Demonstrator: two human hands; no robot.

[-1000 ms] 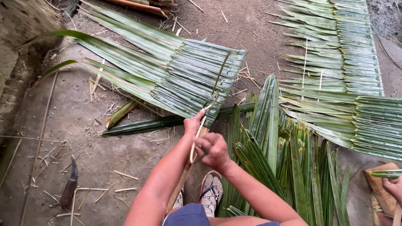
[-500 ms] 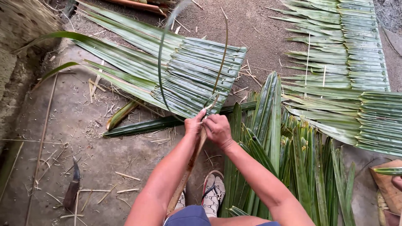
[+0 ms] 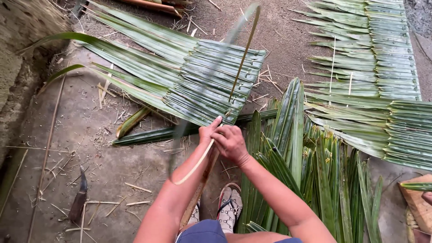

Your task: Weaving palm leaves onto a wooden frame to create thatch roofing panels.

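Note:
My left hand (image 3: 208, 131) and my right hand (image 3: 231, 141) meet at the near edge of a mat of folded green palm leaves (image 3: 202, 81) threaded on a wooden stick (image 3: 204, 177). Both pinch a long green leaf (image 3: 211, 76), blurred in motion, that rises over the mat. A pale thin strip (image 3: 194, 165) curves down from my hands along my left forearm. A thin rib (image 3: 243, 56) stands up from the mat's edge.
A pile of loose green leaves (image 3: 310, 171) lies at my right. Finished leaf panels (image 3: 373, 58) lie at the back right. A dark knife (image 3: 80, 195) rests on the concrete at left. My sandalled foot (image 3: 228, 205) is below my hands. Another person's hand (image 3: 425, 197) shows at the right edge.
My right hand rose to join the left at the mat's edge. The long leaf swung up and over the mat, and the pale strip now hangs along my left forearm.

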